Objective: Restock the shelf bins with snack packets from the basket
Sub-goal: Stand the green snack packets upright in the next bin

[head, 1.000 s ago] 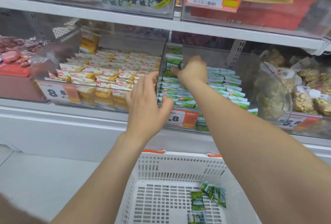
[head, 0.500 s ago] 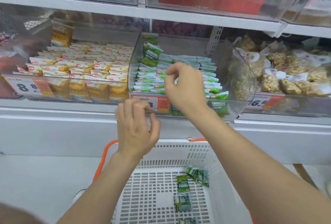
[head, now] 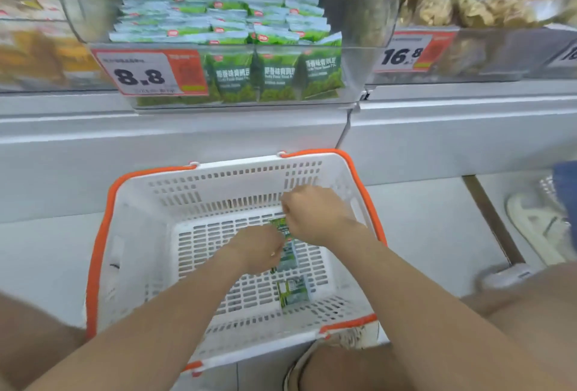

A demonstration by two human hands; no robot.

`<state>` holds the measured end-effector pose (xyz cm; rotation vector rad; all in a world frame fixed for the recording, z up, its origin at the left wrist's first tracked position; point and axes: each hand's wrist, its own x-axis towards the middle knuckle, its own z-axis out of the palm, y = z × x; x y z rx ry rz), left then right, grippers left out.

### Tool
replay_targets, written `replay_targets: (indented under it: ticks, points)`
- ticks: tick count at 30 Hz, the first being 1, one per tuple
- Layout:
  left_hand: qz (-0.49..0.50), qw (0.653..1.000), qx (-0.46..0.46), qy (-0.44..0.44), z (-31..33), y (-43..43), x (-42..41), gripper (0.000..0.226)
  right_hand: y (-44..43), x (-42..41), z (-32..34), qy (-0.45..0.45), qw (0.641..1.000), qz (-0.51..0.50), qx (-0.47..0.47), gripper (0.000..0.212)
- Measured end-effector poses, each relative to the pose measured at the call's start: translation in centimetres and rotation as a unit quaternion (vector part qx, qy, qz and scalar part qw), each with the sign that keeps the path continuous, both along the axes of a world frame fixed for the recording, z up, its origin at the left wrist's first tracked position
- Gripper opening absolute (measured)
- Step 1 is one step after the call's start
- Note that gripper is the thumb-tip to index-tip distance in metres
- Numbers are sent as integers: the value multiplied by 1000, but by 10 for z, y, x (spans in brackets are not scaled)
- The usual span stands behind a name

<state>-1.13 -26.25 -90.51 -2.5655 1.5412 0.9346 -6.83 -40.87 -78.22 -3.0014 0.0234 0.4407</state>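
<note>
Snack packets are touched in the basket by curled left grip and right grip; holding cannot be told.

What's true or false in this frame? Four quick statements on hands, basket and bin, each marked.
1. The left hand and right hand are both down inside the basket. True.
2. The basket is heaped with packets. False: only a few green packets lie on its floor.
3. The price tag on the green-packet bin reads 8.8. True.
4. The basket's rim is blue. False: it is orange.
</note>
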Motion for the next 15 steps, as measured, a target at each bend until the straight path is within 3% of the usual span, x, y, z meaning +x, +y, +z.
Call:
replay_targets:
  ticks: [1,6,12,15]
  points:
    - [-38,999,24,19,-15,-2,-12,18,-3,-4,-10,30,1000,0,-10,10]
    - [-141,979,140,-37,-64,-5,-47,84,-7,-11,-44,124,992,12,-13,14]
    - [-152,978,110,-96,-71,8,-36,67,-11,-4,-53,130,991,-9,19,22]
    - [-98,985,104,-92,-70,18,-29,63,-10,-4,-56,153,988,-3,16,23]
